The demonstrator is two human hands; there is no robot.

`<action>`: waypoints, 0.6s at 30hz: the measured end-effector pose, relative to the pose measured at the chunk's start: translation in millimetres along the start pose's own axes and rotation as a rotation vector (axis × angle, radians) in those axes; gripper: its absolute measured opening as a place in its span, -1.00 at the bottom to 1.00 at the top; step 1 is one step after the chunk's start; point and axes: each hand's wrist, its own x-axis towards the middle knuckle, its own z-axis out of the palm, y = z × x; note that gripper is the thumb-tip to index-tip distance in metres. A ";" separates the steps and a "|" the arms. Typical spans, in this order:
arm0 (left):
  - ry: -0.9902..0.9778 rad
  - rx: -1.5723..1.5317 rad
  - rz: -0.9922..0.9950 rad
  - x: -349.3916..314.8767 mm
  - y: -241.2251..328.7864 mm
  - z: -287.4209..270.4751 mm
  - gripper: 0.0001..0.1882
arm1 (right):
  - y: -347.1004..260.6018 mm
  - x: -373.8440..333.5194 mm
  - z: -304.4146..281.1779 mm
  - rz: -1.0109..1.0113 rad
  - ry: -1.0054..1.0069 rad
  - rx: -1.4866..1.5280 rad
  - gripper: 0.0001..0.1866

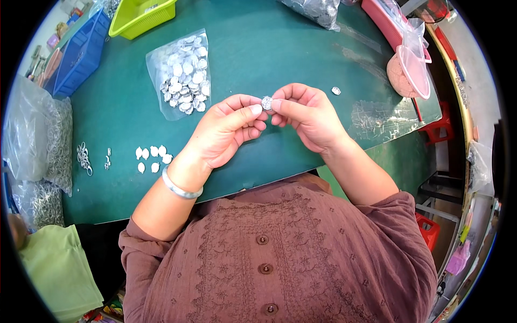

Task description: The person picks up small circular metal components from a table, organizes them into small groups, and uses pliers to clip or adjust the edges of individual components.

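Observation:
Between both hands, over the middle of the green table [247, 59], is a small round silver metal charm [266, 103]. My left hand [229, 126] pinches its left edge between thumb and forefinger. On the opposite edge, my right hand [304, 113] grips it the same way, other fingers curled. A clear plastic bag [184, 72] full of similar silver discs lies beyond my left hand. Several loose pale charms [154, 152] are grouped on the table left of my left forearm. One more single charm [336, 91] rests to the right of my right hand.
Farther left lie small metal clasps [84, 159] and bags of metal rings [58, 142]. A blue basket [81, 54] and a yellow-green basket [142, 19] stand at the far left. A pink basket [382, 24] and a round pink container [409, 75] are at right. Someone in green [59, 269] sits at left.

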 end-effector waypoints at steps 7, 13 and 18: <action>0.002 0.000 -0.019 2.0 -2.4 -4.5 -0.91 | -4.3 -1.6 -1.4 -0.007 -0.017 -0.098 -0.88; 0.071 -0.048 -0.001 2.6 0.4 -0.8 -0.96 | -7.2 -2.1 -30.9 -0.505 -0.047 -1.131 -0.86; 0.047 -0.049 0.040 3.0 0.4 -8.4 -0.97 | -2.2 -7.4 -25.7 -0.497 -0.041 -1.335 -0.84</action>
